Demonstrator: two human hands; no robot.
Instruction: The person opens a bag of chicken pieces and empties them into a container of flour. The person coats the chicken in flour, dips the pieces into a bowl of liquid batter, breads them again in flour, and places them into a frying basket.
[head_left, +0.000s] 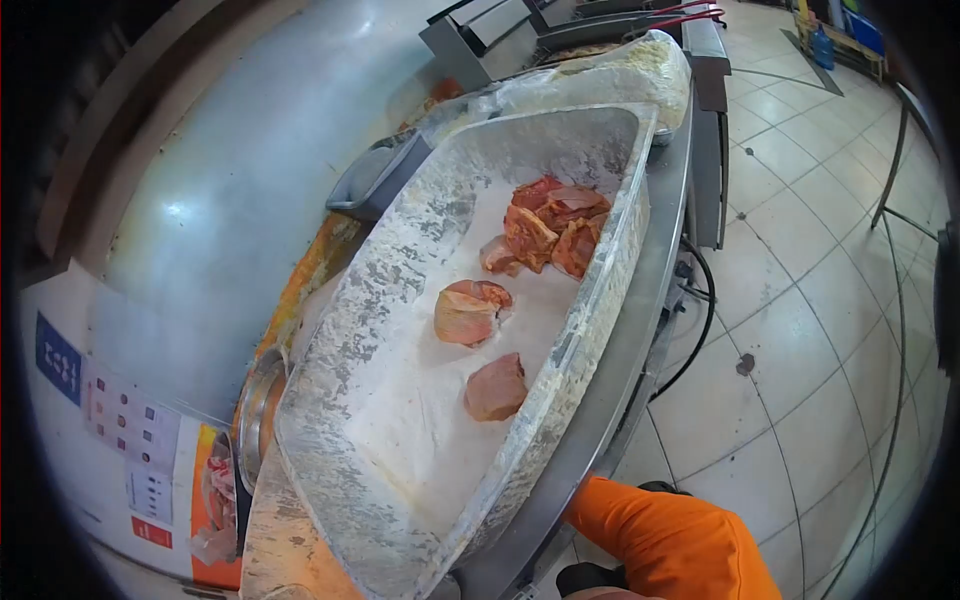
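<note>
Neither of my hands shows in the head view. An orange sleeve or piece of clothing (670, 530) fills the lower right, close beside the metal counter edge. In front of me stands a large, flour-crusted metal tub (340, 310), set at a slant. White flour (400, 430) covers its bottom. A pile of raw meat pieces (555, 225), which look like chicken, lies against the far right side. Nearer to me, one raw piece with pale skin (466, 318) and another pinkish piece (495, 387) rest apart on the flour.
A grey plastic bin (380, 172) stands left of the tub. Beyond the tub lies a flour-dusted clear plastic bag (625, 80), near fryer-like equipment with red handles (690, 14). A round metal pan (262, 405) sits at left. A black cable (708, 330) hangs above the tiled floor (800, 330).
</note>
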